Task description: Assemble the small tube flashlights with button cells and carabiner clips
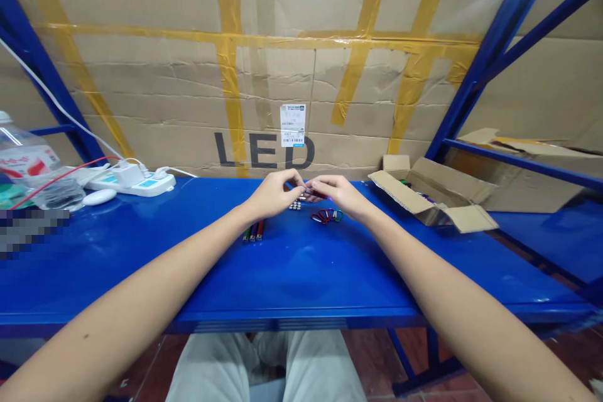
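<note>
My left hand point(279, 192) and my right hand point(343, 195) meet fingertip to fingertip just above the blue table. The right fingers are closed round a small dark red tube point(318, 194), mostly hidden by them. My left thumb and forefinger pinch at its left end; whatever small part they hold is too small to make out. Below the hands lie several small round silvery pieces point(295, 205) in rows. Nearer my right hand is a group of coloured carabiners point(326, 216). Green, purple and red metal tubes point(253, 231) lie side by side, partly under my left wrist.
An open cardboard box point(436, 191) with small items inside stands at the right. On the left are a white power strip point(136, 181) with cables, and a plastic bottle point(35, 166). A large taped carton point(188, 94) rises behind the blue table point(301, 276); blue posts flank it.
</note>
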Demonstrator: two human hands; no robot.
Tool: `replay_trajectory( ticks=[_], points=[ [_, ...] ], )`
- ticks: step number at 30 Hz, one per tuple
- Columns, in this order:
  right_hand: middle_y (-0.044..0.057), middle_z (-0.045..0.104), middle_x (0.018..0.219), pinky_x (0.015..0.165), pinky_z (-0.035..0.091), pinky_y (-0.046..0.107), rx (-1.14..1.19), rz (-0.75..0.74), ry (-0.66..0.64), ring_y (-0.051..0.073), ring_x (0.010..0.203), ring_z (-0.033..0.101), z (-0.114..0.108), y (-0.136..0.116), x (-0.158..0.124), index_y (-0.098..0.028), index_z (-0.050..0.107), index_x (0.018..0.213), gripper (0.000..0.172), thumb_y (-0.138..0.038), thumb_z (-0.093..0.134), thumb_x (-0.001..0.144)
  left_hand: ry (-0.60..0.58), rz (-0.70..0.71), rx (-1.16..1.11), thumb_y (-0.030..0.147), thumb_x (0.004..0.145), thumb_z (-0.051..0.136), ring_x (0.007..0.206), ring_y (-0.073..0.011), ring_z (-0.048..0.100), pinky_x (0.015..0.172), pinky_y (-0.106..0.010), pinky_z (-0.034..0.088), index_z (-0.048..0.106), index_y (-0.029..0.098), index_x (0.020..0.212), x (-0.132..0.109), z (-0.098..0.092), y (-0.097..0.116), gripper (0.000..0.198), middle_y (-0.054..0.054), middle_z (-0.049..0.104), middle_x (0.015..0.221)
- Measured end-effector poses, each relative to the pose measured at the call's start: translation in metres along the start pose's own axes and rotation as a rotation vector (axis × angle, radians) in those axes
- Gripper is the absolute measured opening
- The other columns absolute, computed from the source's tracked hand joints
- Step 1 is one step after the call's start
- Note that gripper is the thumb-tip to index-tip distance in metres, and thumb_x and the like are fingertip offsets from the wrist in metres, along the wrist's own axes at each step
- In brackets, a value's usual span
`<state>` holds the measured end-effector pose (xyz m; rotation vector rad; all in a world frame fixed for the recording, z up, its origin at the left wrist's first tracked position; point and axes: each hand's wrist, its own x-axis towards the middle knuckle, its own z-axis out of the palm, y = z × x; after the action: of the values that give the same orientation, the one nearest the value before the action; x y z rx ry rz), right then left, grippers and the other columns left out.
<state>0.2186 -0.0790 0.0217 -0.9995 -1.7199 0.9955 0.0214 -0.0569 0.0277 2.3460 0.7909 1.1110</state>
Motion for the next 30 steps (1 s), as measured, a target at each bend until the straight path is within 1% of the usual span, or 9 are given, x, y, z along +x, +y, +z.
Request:
replay_trajectory(
  ticks=[3, 5, 8, 12, 15, 17, 21, 24, 30],
  points=[
    [0.007, 0.07, 0.081, 0.072, 0.048, 0.031, -0.215, -0.031, 0.176, 0.017, 0.075, 0.063, -0.008, 0.004, 0.004, -0.014, 0.068, 0.084, 0.023, -0.033, 0.055, 0.085, 0.085, -0.043, -0.227, 0.015, 0.077, 0.058, 0.09, -0.0177, 0.068, 0.082, -0.034, 0.053, 0.055, 0.016, 0.074, 0.004, -0.005, -0.002, 0.004, -0.008, 0.073, 0.095],
    [0.005, 0.067, 0.073, 0.064, 0.044, 0.029, -0.411, -0.026, 0.21, 0.016, 0.067, 0.059, -0.013, 0.006, 0.004, -0.015, 0.067, 0.078, 0.022, -0.029, 0.053, 0.085, 0.135, -0.072, -0.346, 0.013, 0.076, 0.057, 0.086, -0.0176, 0.07, 0.082, -0.035, 0.054, 0.049, 0.017, 0.07, 0.006, -0.007, -0.003, 0.01, -0.009, 0.074, 0.09],
    [0.002, 0.064, 0.064, 0.056, 0.036, 0.028, -0.681, -0.046, 0.073, 0.015, 0.059, 0.053, -0.015, 0.005, -0.001, -0.017, 0.065, 0.069, 0.02, -0.026, 0.053, 0.083, 0.191, -0.124, -0.38, 0.015, 0.079, 0.057, 0.078, -0.0161, 0.07, 0.077, -0.033, 0.055, 0.047, 0.018, 0.072, 0.007, -0.005, -0.003, 0.012, -0.006, 0.072, 0.078],
    [0.005, 0.066, 0.064, 0.054, 0.035, 0.029, -0.829, 0.008, -0.176, 0.016, 0.057, 0.054, -0.006, -0.002, -0.008, -0.018, 0.067, 0.064, 0.018, -0.023, 0.06, 0.08, 0.21, -0.206, -0.358, 0.026, 0.09, 0.05, 0.052, -0.0091, 0.059, 0.053, -0.025, 0.048, 0.044, 0.02, 0.081, 0.007, 0.004, -0.008, 0.012, 0.001, 0.061, 0.067],
    [0.008, 0.07, 0.076, 0.057, 0.037, 0.028, -0.961, 0.047, -0.23, 0.017, 0.064, 0.059, 0.001, -0.005, -0.01, -0.018, 0.071, 0.072, 0.007, -0.024, 0.068, 0.075, 0.191, -0.184, -0.289, 0.03, 0.094, 0.046, 0.045, -0.0054, 0.046, 0.048, -0.022, 0.039, 0.045, 0.02, 0.082, 0.006, 0.01, -0.01, 0.015, 0.004, 0.055, 0.065],
    [0.008, 0.071, 0.083, 0.059, 0.038, 0.028, -1.035, 0.078, -0.275, 0.018, 0.068, 0.06, 0.003, -0.005, -0.01, -0.018, 0.072, 0.078, 0.008, -0.025, 0.07, 0.075, 0.183, -0.143, -0.242, 0.03, 0.093, 0.047, 0.049, -0.006, 0.045, 0.051, -0.021, 0.038, 0.047, 0.019, 0.081, 0.005, 0.013, -0.01, 0.016, 0.004, 0.054, 0.065],
    [0.008, 0.071, 0.086, 0.062, 0.039, 0.026, -1.072, 0.122, -0.399, 0.018, 0.072, 0.061, 0.005, -0.004, -0.012, -0.017, 0.07, 0.084, 0.011, -0.022, 0.061, 0.08, 0.153, -0.122, -0.22, 0.031, 0.092, 0.049, 0.054, -0.0078, 0.047, 0.055, -0.022, 0.037, 0.05, 0.018, 0.078, 0.003, 0.016, -0.006, 0.019, 0.003, 0.055, 0.063],
    [0.01, 0.069, 0.09, 0.068, 0.04, 0.027, -1.034, 0.015, -0.428, 0.019, 0.077, 0.06, 0.007, -0.005, -0.014, -0.016, 0.065, 0.084, 0.013, -0.022, 0.054, 0.086, 0.14, -0.158, -0.208, 0.03, 0.089, 0.051, 0.053, -0.0086, 0.047, 0.055, -0.022, 0.037, 0.051, 0.017, 0.075, 0.002, 0.015, -0.003, 0.019, 0.003, 0.055, 0.061],
    [0.006, 0.062, 0.083, 0.066, 0.04, 0.029, -0.752, -0.094, -0.151, 0.017, 0.071, 0.054, 0.008, -0.005, -0.012, -0.019, 0.049, 0.087, 0.012, -0.022, 0.04, 0.094, 0.111, -0.247, -0.235, 0.022, 0.083, 0.048, 0.05, -0.0091, 0.046, 0.053, -0.022, 0.036, 0.057, 0.016, 0.077, 0.004, 0.013, -0.005, 0.012, 0.003, 0.057, 0.057]
  ],
)
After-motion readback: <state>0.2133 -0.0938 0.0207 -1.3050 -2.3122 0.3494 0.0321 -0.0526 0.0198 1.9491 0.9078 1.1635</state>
